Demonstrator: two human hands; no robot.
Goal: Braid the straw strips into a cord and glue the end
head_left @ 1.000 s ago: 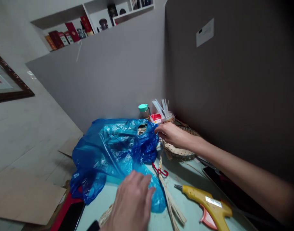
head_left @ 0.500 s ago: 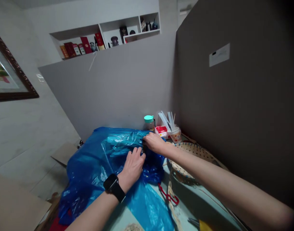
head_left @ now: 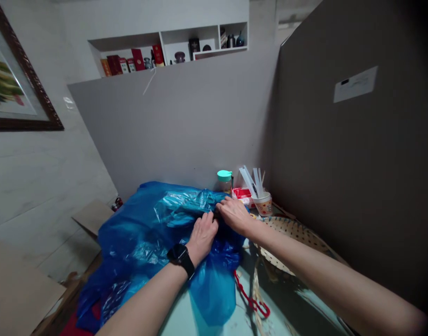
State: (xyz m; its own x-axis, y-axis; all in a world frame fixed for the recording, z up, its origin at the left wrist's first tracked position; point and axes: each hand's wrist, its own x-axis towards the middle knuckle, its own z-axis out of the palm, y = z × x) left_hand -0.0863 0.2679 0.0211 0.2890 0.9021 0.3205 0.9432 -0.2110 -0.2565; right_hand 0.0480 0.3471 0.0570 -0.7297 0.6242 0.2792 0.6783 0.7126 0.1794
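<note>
A large, crumpled blue plastic bag [head_left: 136,233] spreads over the left part of the table. My left hand [head_left: 202,235], with a black watch [head_left: 180,257] on its wrist, has its fingers curled into the bag near its right end. Just beyond it, my right hand [head_left: 234,214] pinches the bag's gathered plastic. The two sets of fingertips nearly meet, and a small dark gap shows between them. What lies inside the bag is hidden.
Behind my right hand stand a jar with a turquoise lid [head_left: 224,176], a red-and-white packet [head_left: 242,193] and a paper cup [head_left: 262,205] of pale strips. A woven basket [head_left: 294,231] lies under my right forearm. Near it is a red hook [head_left: 259,307]. Grey panels [head_left: 185,126] enclose the back and right.
My hands have come closer together on the bag, the left one moving up toward the right. The bag's front flap has drawn in. The view has shifted slightly.
</note>
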